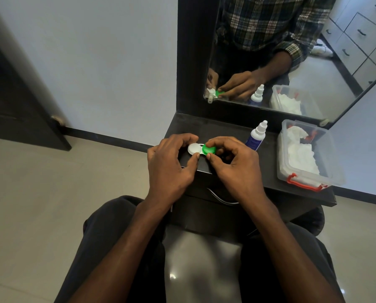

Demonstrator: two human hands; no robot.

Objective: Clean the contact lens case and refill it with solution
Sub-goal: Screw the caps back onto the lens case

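Head view, looking down: the contact lens case (pixel 201 149) sits in the middle of the frame, held over the near left part of the dark tabletop (pixel 259 171). Its left well shows a white round lid (pixel 193 148) and its right well a green cap (pixel 209 149). The left hand (pixel 169 165) grips the white end, thumb tip against the near edge and curled fingers (pixel 186 137) over the far side. The right hand (pixel 230 162) pinches the green cap between the thumb and the curled fingers wrapped over its top.

Just right of the right hand, a solution bottle (pixel 257 136) with a white dropper tip and blue label stands upright. Further right, near the tabletop's edge, is a clear plastic box (pixel 333 162) with red clasps, holding white tissue (pixel 300 154). A mirror (pixel 291 62) in the upper right reflects the hands, bottle and box.
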